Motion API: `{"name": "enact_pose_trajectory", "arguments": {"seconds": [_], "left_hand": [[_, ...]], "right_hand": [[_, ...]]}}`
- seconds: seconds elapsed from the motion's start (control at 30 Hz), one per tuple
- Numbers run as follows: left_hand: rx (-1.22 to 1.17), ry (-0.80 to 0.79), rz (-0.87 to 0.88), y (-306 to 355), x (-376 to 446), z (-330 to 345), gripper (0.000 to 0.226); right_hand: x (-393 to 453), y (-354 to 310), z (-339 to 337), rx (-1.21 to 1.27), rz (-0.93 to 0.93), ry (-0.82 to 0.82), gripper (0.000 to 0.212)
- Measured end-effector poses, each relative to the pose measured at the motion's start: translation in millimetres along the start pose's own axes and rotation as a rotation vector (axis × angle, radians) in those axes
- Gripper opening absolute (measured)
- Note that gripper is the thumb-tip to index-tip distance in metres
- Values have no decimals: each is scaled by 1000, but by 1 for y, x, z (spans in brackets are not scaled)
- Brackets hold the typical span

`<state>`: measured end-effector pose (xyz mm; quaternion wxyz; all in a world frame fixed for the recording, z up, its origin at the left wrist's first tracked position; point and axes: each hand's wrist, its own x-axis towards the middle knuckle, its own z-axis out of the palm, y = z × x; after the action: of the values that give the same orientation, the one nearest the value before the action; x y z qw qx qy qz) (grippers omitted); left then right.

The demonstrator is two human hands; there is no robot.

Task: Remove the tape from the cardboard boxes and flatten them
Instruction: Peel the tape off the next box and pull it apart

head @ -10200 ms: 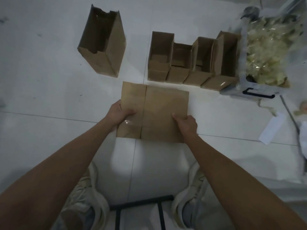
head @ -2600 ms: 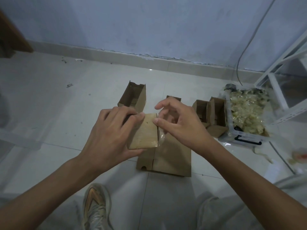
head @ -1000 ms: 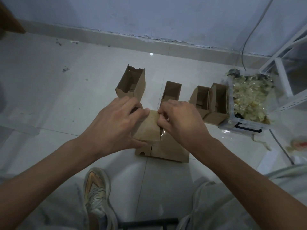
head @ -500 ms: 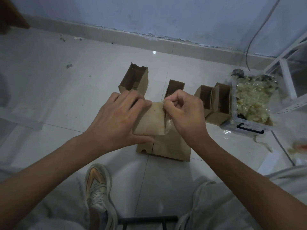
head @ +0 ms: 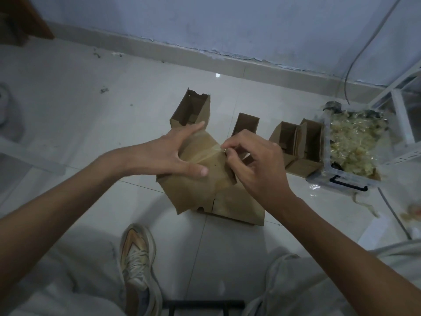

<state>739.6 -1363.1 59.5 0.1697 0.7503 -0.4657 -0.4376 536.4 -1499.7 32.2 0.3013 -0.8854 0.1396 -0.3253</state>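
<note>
Fingers (head: 230,148) of right hand (head: 255,165) pinching tape (head: 205,153) on flat box (head: 200,179), left hand (head: 168,153) gripping box, bin (head: 348,179) right of it holds tape scraps (head: 353,144)

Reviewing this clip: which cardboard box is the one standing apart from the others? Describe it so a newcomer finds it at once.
Start at the clear plastic bin of crumpled tape on the right of the white tiled floor, and follow the row of open brown cardboard boxes leftward. Past a gap stands the lone tall open brown box, just beyond the left hand. Unlike the others, it touches no neighbour.
</note>
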Motion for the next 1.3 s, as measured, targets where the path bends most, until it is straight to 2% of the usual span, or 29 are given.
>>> {"name": "enact_pose_trajectory", "arguments": {"seconds": [0.03, 0.1, 0.2, 0.33, 0.43, 0.53, 0.67, 0.77, 0.87, 0.93, 1.1, 1.17, 1.3], "left_hand": [[-28, -3, 0, 0, 1, 3, 120], [122, 82, -22, -2, 3, 12, 114], [389, 217, -57, -4, 5, 19, 113], [537, 267, -53, -6, 4, 20, 114], [587, 271, -56, -6, 3, 21, 113], [696, 347, -16, -3, 2, 21, 112], [871, 444, 21, 0, -1, 27, 112], [902, 487, 39, 1, -2, 30, 113], [831, 512, 18, 1, -1, 29, 113], [795, 533, 7, 2, -1, 26, 112], [829, 538, -19, 1, 0, 28, 114], [833, 538, -26, 0, 0, 29, 113], [883, 546, -12, 0, 1, 31, 114]], "right_hand": [[0, 0, 0, -2, 7, -3, 11], [-2, 1, 0, -9, 36, -55, 9], [-2, 0, 0, -2, 113, -216, 13], [-3, 2, 0, -77, 134, -405, 19], [-3, 6, 1, -154, 98, -461, 20], [-1, 10, 1, -129, 104, -487, 13], [-1, 8, 4, -118, 221, -517, 11], [-4, 7, 10, 23, 374, -486, 16], [-5, 10, 12, 379, 630, -360, 14], [-5, 11, 11, 526, 736, -301, 16], [-3, 10, 15, 464, 676, -320, 20], [-3, 12, 18, 235, 580, -349, 24], [2, 12, 16, -293, 196, -466, 28]]}}
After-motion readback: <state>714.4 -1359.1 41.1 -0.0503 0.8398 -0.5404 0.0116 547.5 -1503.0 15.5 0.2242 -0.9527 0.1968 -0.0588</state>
